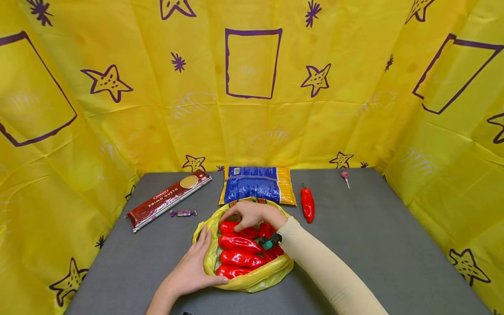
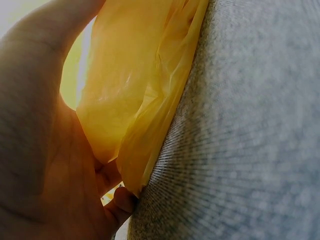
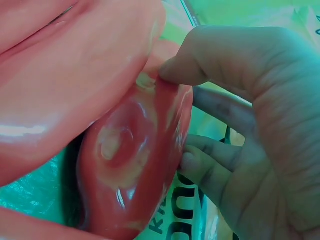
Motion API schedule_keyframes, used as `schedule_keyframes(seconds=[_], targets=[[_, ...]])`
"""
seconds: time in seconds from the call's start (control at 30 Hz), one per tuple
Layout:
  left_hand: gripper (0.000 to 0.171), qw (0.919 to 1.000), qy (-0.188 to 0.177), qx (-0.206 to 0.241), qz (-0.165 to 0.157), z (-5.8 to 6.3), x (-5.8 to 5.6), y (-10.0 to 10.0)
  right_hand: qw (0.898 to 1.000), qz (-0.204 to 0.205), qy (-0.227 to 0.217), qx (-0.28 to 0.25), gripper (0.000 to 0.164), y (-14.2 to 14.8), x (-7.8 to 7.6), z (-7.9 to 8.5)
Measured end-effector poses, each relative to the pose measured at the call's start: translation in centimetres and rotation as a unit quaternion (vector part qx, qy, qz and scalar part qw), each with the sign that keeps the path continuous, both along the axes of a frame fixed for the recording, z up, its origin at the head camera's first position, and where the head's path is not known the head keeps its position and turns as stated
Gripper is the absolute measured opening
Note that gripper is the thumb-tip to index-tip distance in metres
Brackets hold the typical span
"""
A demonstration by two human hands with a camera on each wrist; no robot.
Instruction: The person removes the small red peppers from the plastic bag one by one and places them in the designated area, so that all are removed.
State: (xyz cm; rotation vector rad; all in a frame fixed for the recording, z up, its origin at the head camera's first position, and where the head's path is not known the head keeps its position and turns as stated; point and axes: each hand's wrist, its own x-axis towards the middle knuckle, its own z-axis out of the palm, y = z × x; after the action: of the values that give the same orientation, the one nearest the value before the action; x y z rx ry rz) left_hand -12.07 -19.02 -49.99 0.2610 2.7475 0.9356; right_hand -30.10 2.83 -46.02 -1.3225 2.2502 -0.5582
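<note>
A yellow plastic bag (image 1: pixel 271 275) with its rim folded open holds several glossy long red peppers (image 1: pixel 242 259), most lying side by side. My right hand (image 1: pixel 252 214) reaches in from above at the bag's far part. In the right wrist view, its thumb and fingers pinch a red pepper (image 3: pixel 125 165) lying among the others. My left hand (image 1: pixel 193 264) rests against the bag's left side, fingers fairly straight along the rim and thumb at the near edge. The left wrist view shows the left palm (image 2: pixel 70 170) beside the bag's yellow wall (image 2: pixel 130 85).
Behind the bag lies a blue and yellow packet (image 1: pixel 256 183). One red pepper (image 1: pixel 307 204) lies outside, to the right, with a lollipop (image 1: pixel 345 176) farther back. At left are a dark red pasta packet (image 1: pixel 169 199) and a purple wrapped candy (image 1: pixel 183 213). Yellow cloth (image 1: pixel 252 122) walls the grey table (image 1: pixel 374 227).
</note>
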Motion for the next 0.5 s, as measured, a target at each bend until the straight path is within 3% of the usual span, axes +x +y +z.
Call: schedule_keyframes(seconds=[0.5], targets=[[0.145,1.0000,-0.003,0.004,0.003,0.2,0.0,0.0,0.998,0.012,0.049,0.049,0.047,-0.2,0.7,2.6]])
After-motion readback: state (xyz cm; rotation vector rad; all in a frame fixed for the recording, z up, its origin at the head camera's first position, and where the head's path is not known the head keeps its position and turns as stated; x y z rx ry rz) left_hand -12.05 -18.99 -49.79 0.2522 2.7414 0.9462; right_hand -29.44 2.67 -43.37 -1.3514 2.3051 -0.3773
